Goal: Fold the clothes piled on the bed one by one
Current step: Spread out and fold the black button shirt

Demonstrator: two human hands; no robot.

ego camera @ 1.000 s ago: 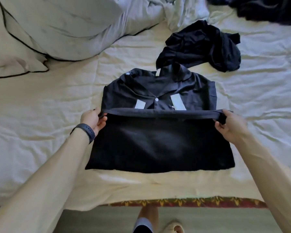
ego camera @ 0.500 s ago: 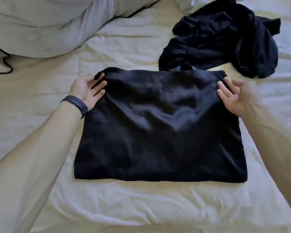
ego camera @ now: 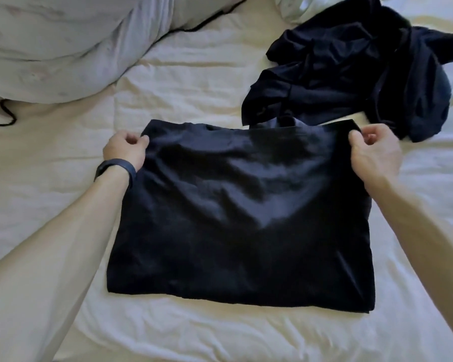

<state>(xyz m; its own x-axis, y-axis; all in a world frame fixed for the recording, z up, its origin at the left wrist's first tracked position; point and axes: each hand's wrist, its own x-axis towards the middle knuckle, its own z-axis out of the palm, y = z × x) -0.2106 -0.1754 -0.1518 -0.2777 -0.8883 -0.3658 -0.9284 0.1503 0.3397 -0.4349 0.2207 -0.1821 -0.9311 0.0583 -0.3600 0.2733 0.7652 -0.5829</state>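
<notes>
Both my hands are on the black shirt (ego camera: 241, 218), which lies flat on the white bed sheet (ego camera: 194, 82), folded into a wide, neat block right in front of me. My left hand (ego camera: 124, 150), the one with the dark wristband (ego camera: 115, 167), has its fingers curled in and pinches the far left corner. My right hand (ego camera: 374, 152) is curled the same way and pinches the far right corner with the thumb on top. I think the shirt is very light and very soft. It has no stiff parts, so it will flop and sag if I lift it by one spot. The cloth looks a bit smooth and shiny, so the layers may slide apart if I am rough. I would hold it by two corners or by the two side edges at once, and keep all the layers in the pinch, not only the top one. For the next fold I would take both sides and keep the cloth low over the bed. Just past the shirt sits a messy heap of dark clothes (ego camera: 351, 74), which touches the far edge. A big pale pillow (ego camera: 63, 48) lies far off on the left.
</notes>
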